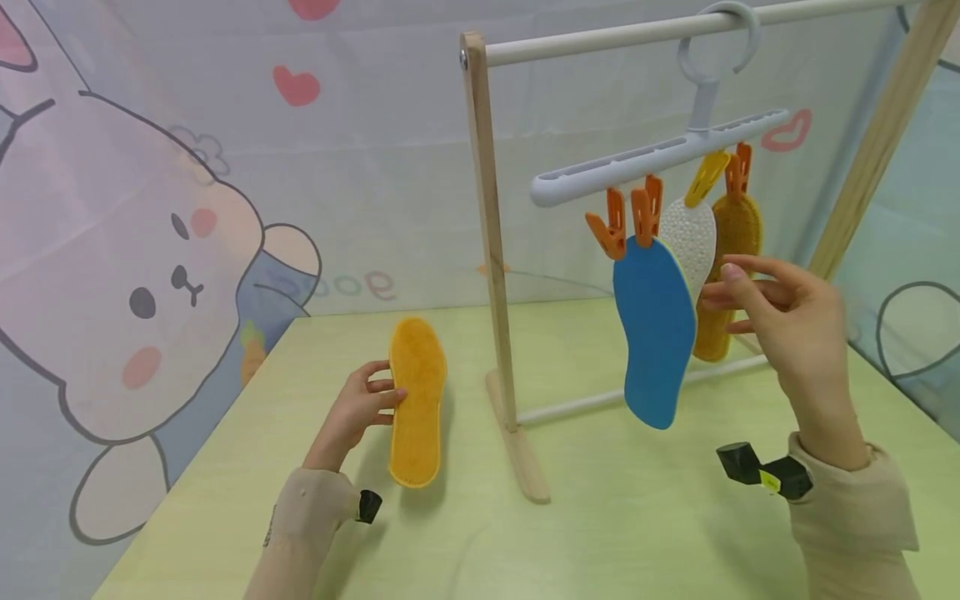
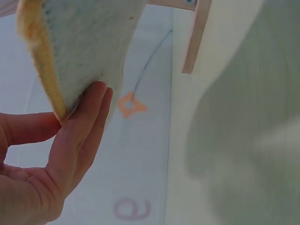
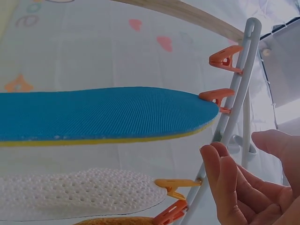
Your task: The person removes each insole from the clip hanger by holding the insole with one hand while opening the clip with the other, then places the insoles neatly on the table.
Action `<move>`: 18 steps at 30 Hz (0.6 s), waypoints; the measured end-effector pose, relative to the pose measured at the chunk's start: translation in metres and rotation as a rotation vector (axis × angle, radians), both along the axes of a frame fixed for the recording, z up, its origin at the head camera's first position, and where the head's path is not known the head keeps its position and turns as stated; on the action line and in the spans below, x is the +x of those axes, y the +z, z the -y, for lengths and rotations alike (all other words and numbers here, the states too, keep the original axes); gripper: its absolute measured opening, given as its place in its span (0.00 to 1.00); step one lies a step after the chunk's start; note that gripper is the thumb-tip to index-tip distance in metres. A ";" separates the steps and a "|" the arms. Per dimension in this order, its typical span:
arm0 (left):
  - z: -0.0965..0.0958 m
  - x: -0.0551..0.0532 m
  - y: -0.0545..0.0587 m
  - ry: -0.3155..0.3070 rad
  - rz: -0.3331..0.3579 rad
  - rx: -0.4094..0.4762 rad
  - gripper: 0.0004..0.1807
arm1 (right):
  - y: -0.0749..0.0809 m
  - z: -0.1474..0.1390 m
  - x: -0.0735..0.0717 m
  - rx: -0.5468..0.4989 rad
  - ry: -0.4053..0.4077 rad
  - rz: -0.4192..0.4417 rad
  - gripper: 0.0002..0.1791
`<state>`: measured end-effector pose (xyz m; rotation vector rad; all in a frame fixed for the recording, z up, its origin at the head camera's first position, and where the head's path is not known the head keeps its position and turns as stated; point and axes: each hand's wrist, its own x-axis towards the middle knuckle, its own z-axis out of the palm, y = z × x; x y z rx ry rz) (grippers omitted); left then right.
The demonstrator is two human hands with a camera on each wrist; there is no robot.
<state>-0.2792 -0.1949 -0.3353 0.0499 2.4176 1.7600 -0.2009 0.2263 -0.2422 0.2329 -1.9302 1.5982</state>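
Swinging the empty right hand could unclip the blue insole right of the post; left hand pinches yellow insole.

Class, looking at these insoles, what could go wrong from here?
The left hand pinches the yellow insole by one edge, so it might slip. The right hand is near the blue insole and could knock it from its single orange clip. The hanger only hooks over the rod, so a tug might swing it.

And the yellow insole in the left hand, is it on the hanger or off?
Off: the left hand holds the yellow insole by one edge, clear of the hanger and its clips.
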 end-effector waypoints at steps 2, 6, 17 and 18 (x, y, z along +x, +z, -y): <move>0.001 -0.002 -0.003 -0.005 0.012 -0.011 0.33 | -0.001 -0.002 0.000 -0.018 0.015 -0.013 0.15; 0.002 -0.006 -0.010 -0.017 0.031 -0.041 0.35 | -0.001 -0.006 0.000 -0.013 0.002 -0.020 0.15; 0.001 -0.009 -0.021 -0.008 0.073 -0.138 0.35 | 0.000 -0.008 0.000 -0.051 0.002 -0.020 0.14; 0.001 -0.009 -0.022 -0.006 0.075 -0.146 0.35 | 0.000 -0.008 0.000 -0.046 -0.003 -0.020 0.14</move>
